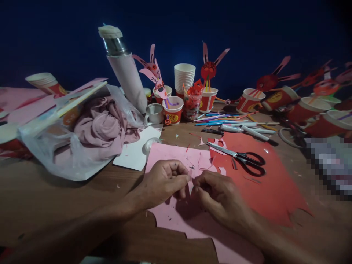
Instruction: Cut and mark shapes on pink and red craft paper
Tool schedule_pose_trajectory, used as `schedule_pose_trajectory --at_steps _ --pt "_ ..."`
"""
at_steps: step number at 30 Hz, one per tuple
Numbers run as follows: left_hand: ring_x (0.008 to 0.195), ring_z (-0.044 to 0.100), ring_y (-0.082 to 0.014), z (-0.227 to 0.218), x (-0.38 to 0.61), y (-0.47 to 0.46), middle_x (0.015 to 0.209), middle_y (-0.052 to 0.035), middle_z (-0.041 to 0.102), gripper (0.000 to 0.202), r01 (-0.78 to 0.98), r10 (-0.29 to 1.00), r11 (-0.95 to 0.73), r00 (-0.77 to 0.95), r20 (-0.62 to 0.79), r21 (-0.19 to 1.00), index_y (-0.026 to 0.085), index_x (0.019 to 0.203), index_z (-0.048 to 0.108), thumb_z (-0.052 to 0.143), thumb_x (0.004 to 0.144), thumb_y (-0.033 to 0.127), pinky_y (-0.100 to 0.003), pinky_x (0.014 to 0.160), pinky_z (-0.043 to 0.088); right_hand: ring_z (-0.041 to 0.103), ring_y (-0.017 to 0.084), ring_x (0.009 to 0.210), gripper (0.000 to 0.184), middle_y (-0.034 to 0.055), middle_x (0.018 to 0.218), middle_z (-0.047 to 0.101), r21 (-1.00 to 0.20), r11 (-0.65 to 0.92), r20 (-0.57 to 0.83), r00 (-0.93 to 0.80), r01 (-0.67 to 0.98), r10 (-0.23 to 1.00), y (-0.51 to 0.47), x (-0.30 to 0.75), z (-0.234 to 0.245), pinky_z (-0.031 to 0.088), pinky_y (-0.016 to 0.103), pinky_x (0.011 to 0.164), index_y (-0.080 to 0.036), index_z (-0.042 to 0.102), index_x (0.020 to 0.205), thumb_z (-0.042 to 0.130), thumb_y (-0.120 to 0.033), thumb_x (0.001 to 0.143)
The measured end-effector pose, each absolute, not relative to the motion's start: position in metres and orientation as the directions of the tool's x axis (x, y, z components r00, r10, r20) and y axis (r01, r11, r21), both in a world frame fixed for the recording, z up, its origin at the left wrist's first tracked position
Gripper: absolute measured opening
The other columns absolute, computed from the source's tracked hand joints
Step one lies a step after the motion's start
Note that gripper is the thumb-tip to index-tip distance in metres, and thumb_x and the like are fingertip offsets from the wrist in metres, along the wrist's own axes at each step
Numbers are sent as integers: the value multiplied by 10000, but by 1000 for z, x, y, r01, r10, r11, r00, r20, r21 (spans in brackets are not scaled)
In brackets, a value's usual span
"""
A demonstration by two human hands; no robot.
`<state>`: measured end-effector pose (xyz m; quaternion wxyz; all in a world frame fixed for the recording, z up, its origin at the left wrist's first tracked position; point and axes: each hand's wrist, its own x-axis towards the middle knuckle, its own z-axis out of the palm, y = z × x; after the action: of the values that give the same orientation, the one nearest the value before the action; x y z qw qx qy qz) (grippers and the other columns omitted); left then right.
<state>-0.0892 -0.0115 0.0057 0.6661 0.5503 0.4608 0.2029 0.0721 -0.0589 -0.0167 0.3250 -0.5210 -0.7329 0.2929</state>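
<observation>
Over the pink paper (167, 216) my two hands meet almost fingertip to fingertip. My left hand (167, 179) is closed, thumb and forefinger pinched together. My right hand (217, 190) is also closed in a pinch, its fingers curled. Whatever they hold is too small to make out, perhaps a pinkish scrap. Small pink paper scraps (205, 160) lie just beyond the fingers. Black-handled scissors (239, 156) rest, blades pointing left, on the red paper (264, 190) to the right of my hands.
Behind stand paper cups (172, 110) with rabbit-faced figures, a stack of white cups (184, 77), a thermos (126, 77) and a metal mug (154, 114). Markers (236, 129) and coloured sticks (217, 118) lie before them. At left, a plastic bag (68, 161) surrounds pink cloth (104, 124).
</observation>
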Motion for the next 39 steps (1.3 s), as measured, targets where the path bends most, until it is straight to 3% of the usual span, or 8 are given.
schedule_pose_trajectory --at_steps 5,11,15,19,22,25,32,39 --pt "330 469 -82 2 -90 -9 444 23 576 147 216 780 331 485 -395 918 157 701 478 528 654 287 -156 299 312 455 80 488 148 -32 547 534 -785 274 161 -243 555 956 -60 76 -13 338 202 468 -178 495 624 447 -77 720" --pt "324 419 -53 3 -89 -9 424 41 535 81 212 799 313 468 -377 926 147 661 506 522 663 227 -147 310 310 513 99 551 49 -5 664 600 -786 347 267 -226 512 937 -60 76 -14 383 216 495 -185 535 803 513 -149 778" --pt "341 440 -62 1 -90 -10 427 43 525 66 230 787 314 480 -388 921 146 668 515 518 677 211 -146 310 320 534 116 584 75 2 682 621 -767 350 260 -238 538 936 -60 74 -21 405 235 535 -197 526 857 507 -150 801" --pt "393 468 -67 -1 -96 -5 460 37 517 130 306 807 209 482 -341 929 129 710 562 515 727 250 -150 348 354 529 130 595 72 1 690 631 -733 327 208 -261 597 943 -61 76 -23 398 253 561 -203 515 838 485 -145 806" --pt "445 466 -55 4 -101 2 549 23 553 150 361 901 40 391 -190 932 133 708 576 494 758 248 -147 402 371 523 137 600 60 -8 684 632 -675 302 157 -269 673 950 -61 74 -22 363 248 549 -210 526 807 491 -161 803" --pt "487 469 -63 13 -108 6 585 26 559 130 477 939 -105 337 -71 873 139 690 580 497 753 217 -156 439 363 483 136 523 117 -21 572 601 -535 305 149 -267 788 952 -61 71 -26 303 263 548 -208 550 717 490 -219 817" --pt "547 467 -97 12 -123 -5 592 14 556 150 702 885 -309 459 -77 642 145 653 577 497 764 206 -203 510 328 446 143 532 182 9 561 564 -185 534 365 -447 825 817 -63 70 -38 222 311 598 -180 600 685 462 -106 776" --pt "704 494 -138 -9 -131 -20 731 -29 532 211 679 800 -540 597 54 497 151 739 586 411 847 198 -246 638 363 430 139 567 169 -9 591 546 -181 682 445 -560 708 699 -74 67 -27 219 318 596 -189 540 676 444 -104 785"
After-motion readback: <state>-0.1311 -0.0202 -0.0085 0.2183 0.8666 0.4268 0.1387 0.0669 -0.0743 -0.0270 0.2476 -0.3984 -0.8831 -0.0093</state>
